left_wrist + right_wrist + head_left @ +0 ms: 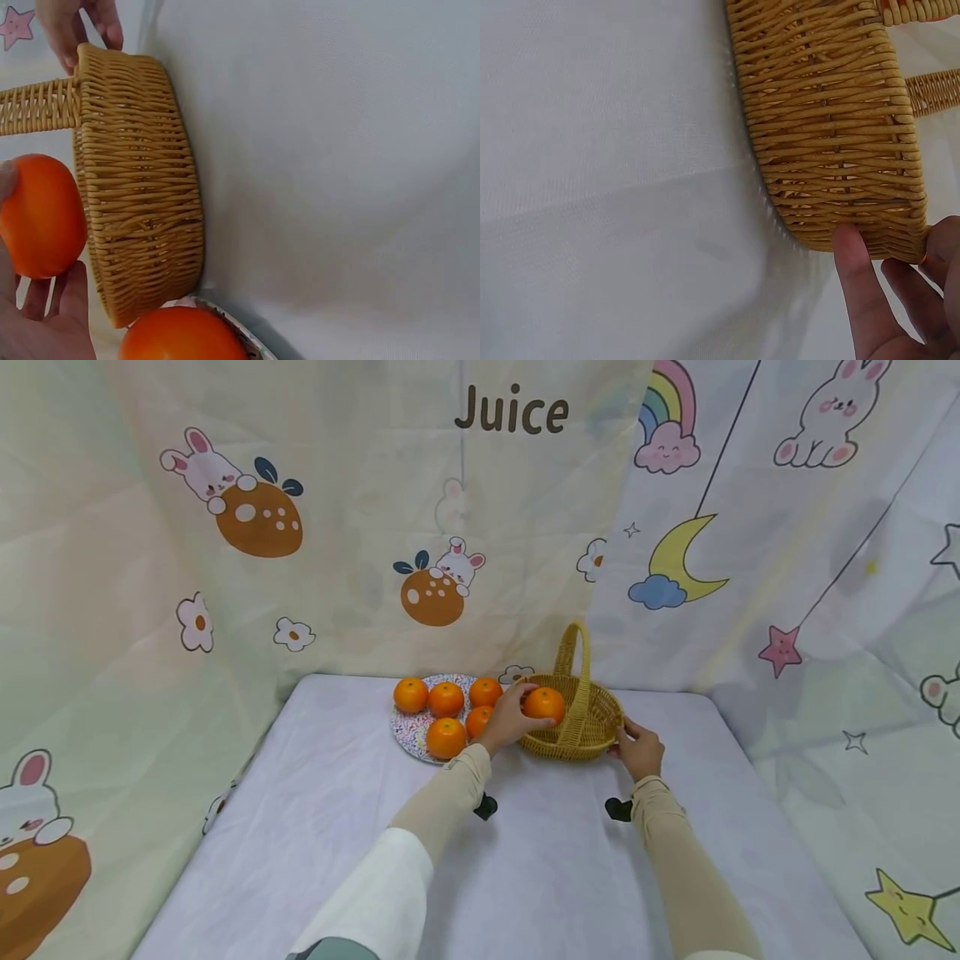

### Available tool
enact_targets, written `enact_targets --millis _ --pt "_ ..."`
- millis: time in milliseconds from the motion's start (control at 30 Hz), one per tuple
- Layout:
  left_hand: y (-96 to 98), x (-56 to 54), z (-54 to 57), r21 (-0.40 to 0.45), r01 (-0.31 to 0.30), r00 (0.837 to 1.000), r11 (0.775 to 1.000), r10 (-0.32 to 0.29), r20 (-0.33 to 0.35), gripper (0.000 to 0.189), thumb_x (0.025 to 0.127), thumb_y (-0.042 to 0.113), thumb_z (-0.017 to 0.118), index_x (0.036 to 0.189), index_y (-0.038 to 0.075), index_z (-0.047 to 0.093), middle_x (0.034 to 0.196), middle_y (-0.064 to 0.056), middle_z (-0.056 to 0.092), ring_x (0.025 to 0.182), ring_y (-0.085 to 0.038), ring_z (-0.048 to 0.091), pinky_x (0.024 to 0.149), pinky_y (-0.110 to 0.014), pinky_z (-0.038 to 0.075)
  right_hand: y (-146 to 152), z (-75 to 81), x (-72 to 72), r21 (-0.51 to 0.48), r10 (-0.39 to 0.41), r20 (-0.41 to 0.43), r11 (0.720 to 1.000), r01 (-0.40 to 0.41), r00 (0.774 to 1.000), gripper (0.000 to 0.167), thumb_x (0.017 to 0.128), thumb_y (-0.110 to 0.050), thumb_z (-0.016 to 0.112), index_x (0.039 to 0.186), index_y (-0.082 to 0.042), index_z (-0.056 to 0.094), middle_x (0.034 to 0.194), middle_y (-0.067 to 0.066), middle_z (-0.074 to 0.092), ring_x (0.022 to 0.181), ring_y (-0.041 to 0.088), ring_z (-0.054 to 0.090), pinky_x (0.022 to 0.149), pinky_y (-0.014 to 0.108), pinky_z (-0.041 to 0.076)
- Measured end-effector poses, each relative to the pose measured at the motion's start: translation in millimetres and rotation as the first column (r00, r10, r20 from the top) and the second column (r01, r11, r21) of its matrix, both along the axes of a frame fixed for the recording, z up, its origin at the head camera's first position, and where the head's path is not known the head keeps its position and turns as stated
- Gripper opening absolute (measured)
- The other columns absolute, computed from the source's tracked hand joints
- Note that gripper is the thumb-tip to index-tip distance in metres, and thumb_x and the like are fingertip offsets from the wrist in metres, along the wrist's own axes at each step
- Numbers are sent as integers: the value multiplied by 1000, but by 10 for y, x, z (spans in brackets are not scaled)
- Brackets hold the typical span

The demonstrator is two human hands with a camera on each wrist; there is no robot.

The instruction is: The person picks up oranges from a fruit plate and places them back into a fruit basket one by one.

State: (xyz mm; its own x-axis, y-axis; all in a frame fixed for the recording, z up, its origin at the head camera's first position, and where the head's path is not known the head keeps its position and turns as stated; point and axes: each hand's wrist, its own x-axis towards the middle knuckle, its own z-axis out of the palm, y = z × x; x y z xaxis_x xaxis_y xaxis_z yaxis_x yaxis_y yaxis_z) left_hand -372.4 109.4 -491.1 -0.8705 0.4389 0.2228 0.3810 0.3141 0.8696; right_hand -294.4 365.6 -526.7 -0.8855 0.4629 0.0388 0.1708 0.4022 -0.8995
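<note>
My left hand point(512, 722) holds an orange point(544, 705) between thumb and fingers, over the left side of a wicker basket point(547, 749) with a tall arched handle. In the left wrist view, this orange point(43, 217) overlaps the basket's rim. At the basket's right end, my right hand point(640, 750) grips the rim; the right wrist view shows fingers point(861, 270) against the woven outer wall. Left of the basket, several more oranges point(446, 738) lie on a speckled plate point(407, 737), partly hidden by my left hand.
A white cloth covers the table point(555, 868). Close behind the plate and basket hangs a printed curtain point(352, 568), which also closes off both sides. Plate and basket stand side by side near the table's back edge.
</note>
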Motion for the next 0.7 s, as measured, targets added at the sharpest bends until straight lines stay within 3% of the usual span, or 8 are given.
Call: enact_targets --millis 233,500,600,700 --pt "31 -31 -67 -85 -1 1000 996 -1 -25 71 78 39 82 136 16 50 130 0 54 110 -16 54 94 -35 48 -24 32 4 -18 -7 -14 1000 7 1000 46 99 -14 54 144 -5 45 134 24 53 75 29 72 70 36 58" --pt "125 -104 -116 -174 10 997 985 -24 -78 71 77 41 82 135 15 51 130 0 53 110 -15 53 93 -33 48 7 16 -32 -3 -11 -17 1000 11 1000 46 99 -15 54 143 -6 45 134 23 54 83 37 71 69 36 59" --pt "156 -111 -108 -228 21 997 973 -37 -65 71 77 37 83 136 13 51 131 -1 52 112 -16 53 95 -34 47 2 18 -35 -4 -11 1 1000 11 1000 47 99 -16 55 144 -7 45 135 22 54 83 37 71 70 38 59" --pt "189 -112 -99 -328 38 995 944 -65 -72 71 77 36 82 137 12 50 131 -2 51 112 -16 52 96 -33 47 1 19 -32 11 -14 13 1000 14 1000 46 100 -16 54 144 -7 45 135 22 54 81 34 71 69 38 59"
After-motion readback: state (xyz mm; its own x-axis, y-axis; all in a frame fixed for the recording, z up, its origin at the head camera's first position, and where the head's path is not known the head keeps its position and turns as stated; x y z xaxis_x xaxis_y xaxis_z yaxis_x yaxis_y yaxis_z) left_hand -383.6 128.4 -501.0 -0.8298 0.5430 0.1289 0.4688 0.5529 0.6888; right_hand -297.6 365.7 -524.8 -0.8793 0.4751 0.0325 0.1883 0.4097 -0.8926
